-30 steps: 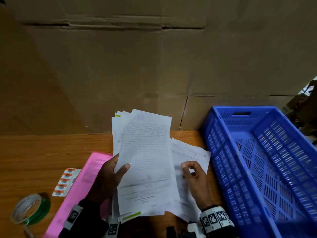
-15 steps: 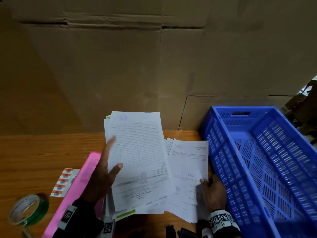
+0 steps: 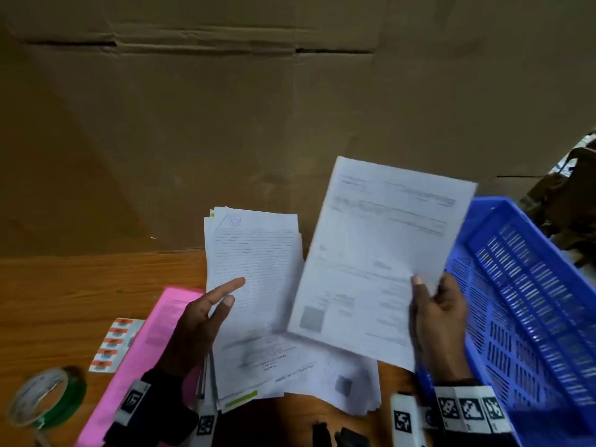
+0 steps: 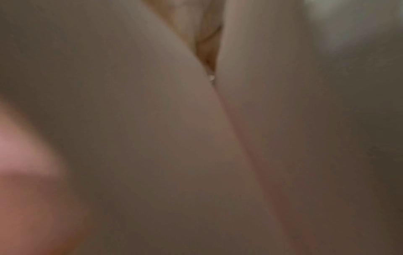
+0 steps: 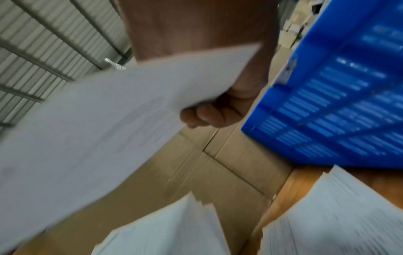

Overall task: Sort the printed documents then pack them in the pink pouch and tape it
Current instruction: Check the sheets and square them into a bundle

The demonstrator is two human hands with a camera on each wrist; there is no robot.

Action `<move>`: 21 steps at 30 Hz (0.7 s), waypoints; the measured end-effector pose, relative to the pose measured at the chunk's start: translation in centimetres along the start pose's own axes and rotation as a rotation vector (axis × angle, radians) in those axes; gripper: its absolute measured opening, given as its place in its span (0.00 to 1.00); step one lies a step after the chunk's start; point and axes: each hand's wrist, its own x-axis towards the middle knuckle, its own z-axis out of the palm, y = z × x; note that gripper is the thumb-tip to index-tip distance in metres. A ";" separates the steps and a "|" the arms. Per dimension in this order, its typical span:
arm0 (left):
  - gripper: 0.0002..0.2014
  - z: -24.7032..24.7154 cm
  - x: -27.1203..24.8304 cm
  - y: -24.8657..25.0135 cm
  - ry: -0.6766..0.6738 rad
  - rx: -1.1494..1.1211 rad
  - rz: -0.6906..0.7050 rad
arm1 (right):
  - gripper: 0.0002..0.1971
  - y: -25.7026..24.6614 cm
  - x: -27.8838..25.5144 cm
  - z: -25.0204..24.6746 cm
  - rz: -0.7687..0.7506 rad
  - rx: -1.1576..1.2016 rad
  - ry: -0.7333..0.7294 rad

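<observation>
My left hand (image 3: 225, 295) holds a tilted stack of printed documents (image 3: 254, 272), thumb and forefinger lying on its front page. My right hand (image 3: 425, 285) pinches a single printed sheet (image 3: 380, 253) by its lower right edge and holds it raised beside the stack. In the right wrist view the sheet (image 5: 109, 120) sits over my curled fingers (image 5: 209, 113). More documents (image 3: 342, 379) lie flat on the wooden table under both. The pink pouch (image 3: 148, 333) lies flat to the left, partly under my left hand. The left wrist view is only a blur of paper.
A green-edged tape roll (image 3: 45, 398) sits at the table's front left, with a strip of stickers (image 3: 113, 343) beside the pouch. A blue slotted crate (image 3: 532, 301) stands tilted at the right. A cardboard wall (image 3: 225, 124) closes off the back.
My right hand has taken the top sheet off the pile on the table and lifted it up. The stack in my left hand has stayed roughly in place.
</observation>
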 end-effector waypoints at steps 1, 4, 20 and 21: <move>0.23 0.3 0.0 0.3 -0.008 -0.026 0.002 | 0.07 0.2 -0.3 0.7 0.044 0.022 -0.072; 0.28 1.3 0.1 0.7 -0.043 -0.137 0.027 | 0.10 1.2 -2.3 2.9 0.113 -0.019 -0.212; 0.17 0.6 -1.1 0.5 0.105 -0.034 -0.076 | 0.15 9.9 -4.1 3.1 0.437 -0.447 -0.205; 0.19 0.3 -1.1 0.4 0.114 -0.044 -0.063 | 0.27 11.1 -3.8 2.4 0.437 -0.636 -0.223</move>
